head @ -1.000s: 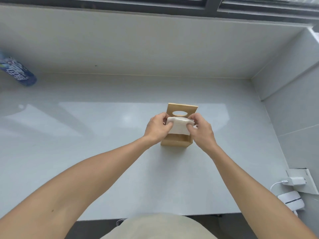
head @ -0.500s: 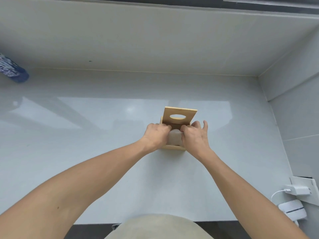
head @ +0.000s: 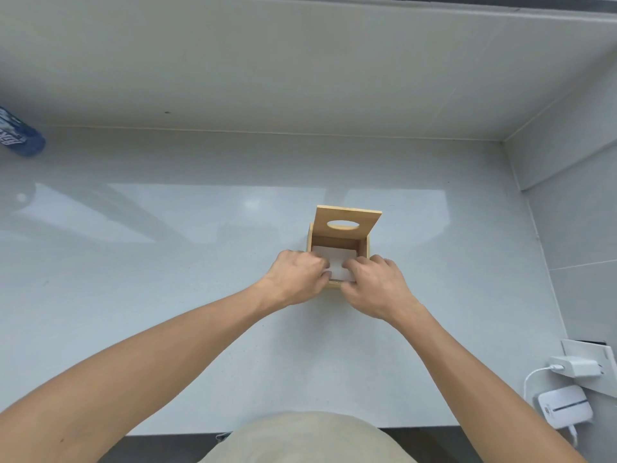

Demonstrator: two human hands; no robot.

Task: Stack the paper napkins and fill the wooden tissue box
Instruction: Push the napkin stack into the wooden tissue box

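Now both hands, left (head: 293, 277) and right (head: 375, 285), fingers curled, are pressing the soft, light napkins (head: 334, 262) into the box (head: 364, 250); edges look the safest hold.

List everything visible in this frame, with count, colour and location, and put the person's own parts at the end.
light wooden tissue box: one, tan, middle of the counter, lid off
wooden lid with oval slot: one, tan, standing tilted at the box's far edge
white paper napkins: one stack, white, inside the box
pale grey glossy counter: one, grey-white, fills the view
blue printed bottle: one, blue and white, far left edge, partly cropped
white plug adapter with cable: one, white, lower right
white rounded device: one, white, lower right corner
left hand: one, fingers on the napkins
right hand: one, fingers on the napkins
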